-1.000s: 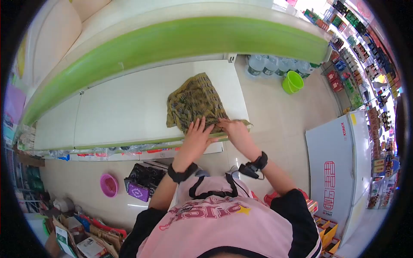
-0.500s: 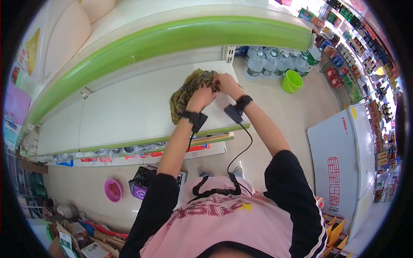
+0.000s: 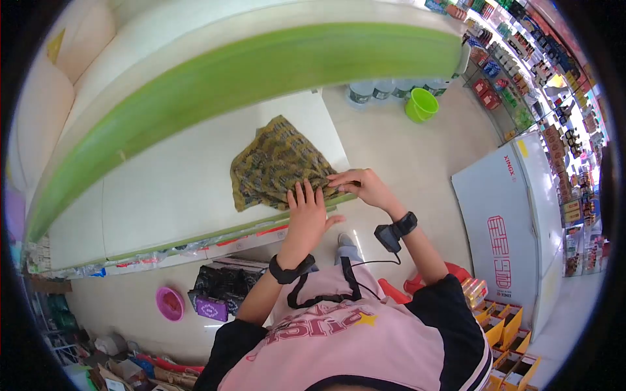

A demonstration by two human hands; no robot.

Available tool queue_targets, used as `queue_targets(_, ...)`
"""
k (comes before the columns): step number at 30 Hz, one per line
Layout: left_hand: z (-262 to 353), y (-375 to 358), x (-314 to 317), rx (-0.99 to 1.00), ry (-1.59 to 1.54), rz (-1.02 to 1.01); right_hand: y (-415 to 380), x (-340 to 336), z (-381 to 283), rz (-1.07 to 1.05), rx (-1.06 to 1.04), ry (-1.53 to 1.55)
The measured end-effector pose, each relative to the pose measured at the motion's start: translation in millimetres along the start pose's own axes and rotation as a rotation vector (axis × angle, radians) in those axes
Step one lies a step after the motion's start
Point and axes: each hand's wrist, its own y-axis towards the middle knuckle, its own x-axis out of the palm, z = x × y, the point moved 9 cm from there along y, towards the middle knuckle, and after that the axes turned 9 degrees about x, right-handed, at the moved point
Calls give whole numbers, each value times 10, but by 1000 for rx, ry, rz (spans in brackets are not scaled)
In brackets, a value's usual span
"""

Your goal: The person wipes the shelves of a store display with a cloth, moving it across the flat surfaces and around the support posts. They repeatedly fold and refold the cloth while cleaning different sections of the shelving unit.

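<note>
A dark yellow and grey patterned cloth (image 3: pixel 277 163) lies partly spread on the white shelf (image 3: pixel 169 176), near its right end. On the cloth's lower edge rests my left hand (image 3: pixel 306 218), open, its fingers apart and pressing down. My right hand (image 3: pixel 366 186) pinches the right corner of the cloth at the shelf's green front edge. Each wrist wears a black band, and a black box with a cable hangs from the right one.
A green overhead shelf edge (image 3: pixel 261 65) curves above the cloth. Beyond the shelf's right end stand a green bucket (image 3: pixel 421 107) and large water bottles (image 3: pixel 383 90). A white freezer (image 3: pixel 499 218) is to the right. A pink basin (image 3: pixel 171 304) and black bags (image 3: pixel 222 283) sit on the floor.
The cloth has gone from bunched up to more spread out, and lies closer to the front edge. Both hands have moved toward me. My left hand has flattened on the cloth.
</note>
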Motion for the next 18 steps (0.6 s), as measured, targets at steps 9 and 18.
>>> queue_targets(9, -379, 733, 60, -119, -305, -159, 1037, -311, 233, -126, -178, 64)
queue_targets(18, -1266, 1668, 215, -208, -461, -183, 2056, -511, 413, -103, -278, -40)
